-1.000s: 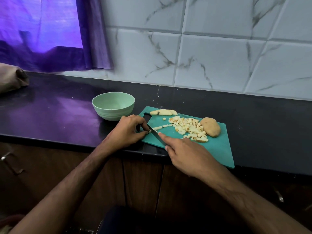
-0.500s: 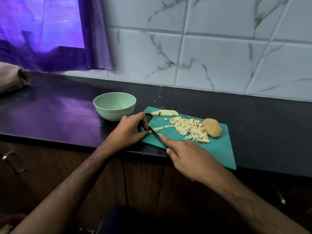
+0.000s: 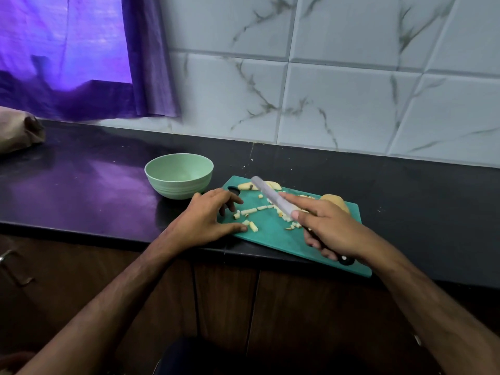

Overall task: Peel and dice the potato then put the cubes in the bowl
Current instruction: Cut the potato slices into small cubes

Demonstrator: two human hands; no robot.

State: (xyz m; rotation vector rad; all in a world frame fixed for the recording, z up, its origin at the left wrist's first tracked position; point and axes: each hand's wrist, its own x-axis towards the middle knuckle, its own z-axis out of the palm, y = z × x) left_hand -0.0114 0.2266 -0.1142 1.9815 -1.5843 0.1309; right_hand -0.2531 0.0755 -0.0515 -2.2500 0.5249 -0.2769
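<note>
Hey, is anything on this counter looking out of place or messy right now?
Mostly tidy. The teal cutting board sits askew, its near corner hanging past the counter edge. A few pale scraps lie on the counter behind the board. The green bowl holds no potato cubes yet.
</note>
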